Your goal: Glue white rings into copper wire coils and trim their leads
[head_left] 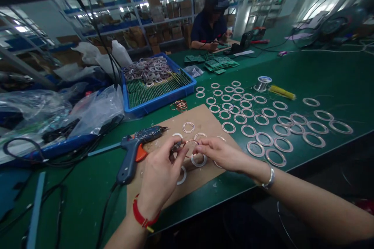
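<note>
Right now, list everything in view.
Sheet: one, brown, centre
Held ring: one, copper, over sheet
Flat rings: over thirty, pinkish, on green table and sheet
Glue gun: one, blue, sheet's left
Wire coils: bunch, copper, behind sheet
Tray: one, blue, back left
Circuit boards: stacks, green, beyond tray
Wire spool: one, silver, beyond rings
Strip bundle: one, yellow, beside spool
Plastic bags: several, clear, left
Fan: one, dark, right
Co-worker: one, dark clothing, back
Left hand: one, bare, over sheet
Right hand: one, bare, over sheet

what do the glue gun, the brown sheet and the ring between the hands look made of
Glue gun: likely plastic, dull blue-grey, moulded-looking, with a bright orange trigger. Brown sheet: probably cardboard, matt, plain tan; thin wood is possible. Ring: perhaps copper wire, from its coppery sheen; partly hidden.
</note>
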Demonstrator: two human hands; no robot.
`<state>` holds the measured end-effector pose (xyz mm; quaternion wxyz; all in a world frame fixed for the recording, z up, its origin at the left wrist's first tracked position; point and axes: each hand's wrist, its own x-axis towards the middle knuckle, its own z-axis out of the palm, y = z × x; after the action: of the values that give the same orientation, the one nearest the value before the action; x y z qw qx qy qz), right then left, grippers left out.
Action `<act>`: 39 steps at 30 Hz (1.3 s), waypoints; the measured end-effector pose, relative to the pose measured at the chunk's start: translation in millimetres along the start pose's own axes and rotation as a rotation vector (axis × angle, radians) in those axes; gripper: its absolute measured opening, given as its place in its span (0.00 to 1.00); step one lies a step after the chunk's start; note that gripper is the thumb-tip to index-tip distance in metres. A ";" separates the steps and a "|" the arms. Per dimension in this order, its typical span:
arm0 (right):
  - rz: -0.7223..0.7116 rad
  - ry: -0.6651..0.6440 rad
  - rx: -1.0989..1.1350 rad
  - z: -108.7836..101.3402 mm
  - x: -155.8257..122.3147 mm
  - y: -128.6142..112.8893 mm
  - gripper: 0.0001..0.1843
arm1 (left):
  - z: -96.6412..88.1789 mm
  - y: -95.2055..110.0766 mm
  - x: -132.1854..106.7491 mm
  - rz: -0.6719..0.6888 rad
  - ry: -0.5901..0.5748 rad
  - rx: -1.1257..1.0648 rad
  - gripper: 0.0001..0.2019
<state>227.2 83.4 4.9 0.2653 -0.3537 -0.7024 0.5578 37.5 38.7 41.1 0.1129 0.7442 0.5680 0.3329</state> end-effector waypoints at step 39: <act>-0.247 0.239 -1.027 7.2 -40.8 42.5 0.12 | 11.4 3.1 -2.7 -0.035 0.134 0.249 0.08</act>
<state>255.1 52.2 -37.2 0.1998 -0.4137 -0.8860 0.0632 46.6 37.6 33.2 -0.0127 0.7184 0.6242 0.3069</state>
